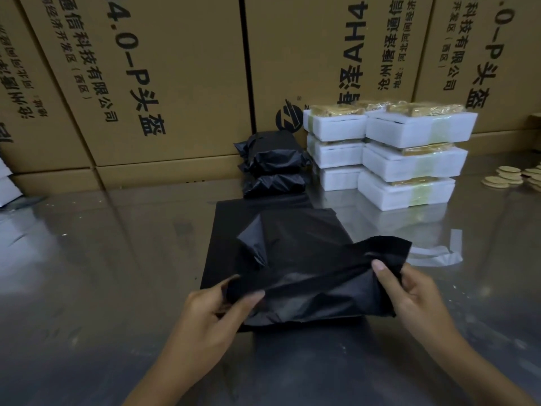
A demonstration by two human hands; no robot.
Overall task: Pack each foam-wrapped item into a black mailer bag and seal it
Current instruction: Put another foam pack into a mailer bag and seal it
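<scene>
A black mailer bag [310, 259] with something bulky inside lies in front of me on a flat pile of black mailer bags [225, 238]. My left hand [210, 315] pinches the bag's near flap at its left end. My right hand [415, 291] grips the same flap at its right end, thumb on top. Behind them, two sealed black parcels [272, 162] are stacked against the boxes. To their right stand two stacks of white foam-wrapped items [409, 162] with yellow tape bands.
A shiny metal table [102, 259] carries everything. Tall printed cardboard boxes [164, 77] wall off the back. A clear peeled strip [439, 253] lies right of the bag. Round tan discs [515, 177] sit at the far right. White foam shows at the left edge.
</scene>
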